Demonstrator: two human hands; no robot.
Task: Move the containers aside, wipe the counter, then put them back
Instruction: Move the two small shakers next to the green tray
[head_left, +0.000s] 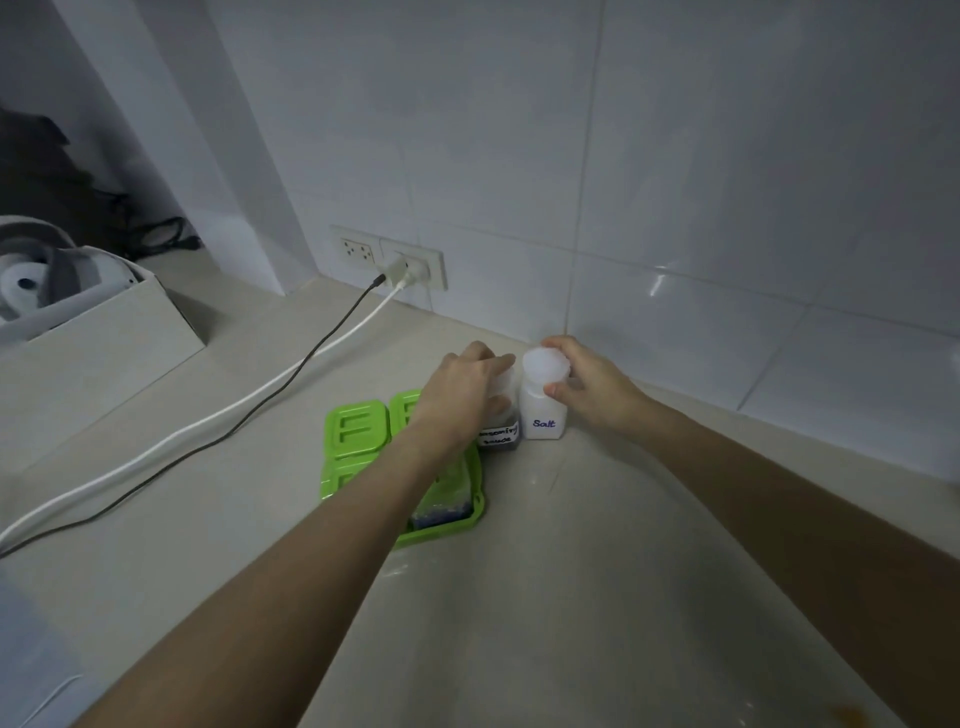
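Note:
Two small white-lidded bottles stand side by side on the beige counter (597, 519) near the tiled wall. The salt bottle (543, 415), white with a "Salt" label, is gripped around its neck by my right hand (587, 384). The seasoning sauce bottle (500, 435), dark with a handwritten label, is mostly covered by my left hand (462, 400), which wraps over its lid. Left of them lies a green multi-lid container (358, 428), partly hidden under my left forearm.
A white cable (218, 426) and a black cable (291, 384) run across the counter from a wall socket (410, 267). A grey box (104, 332) holding an appliance sits at the far left. An orange stain (852, 714) marks the counter at the bottom right.

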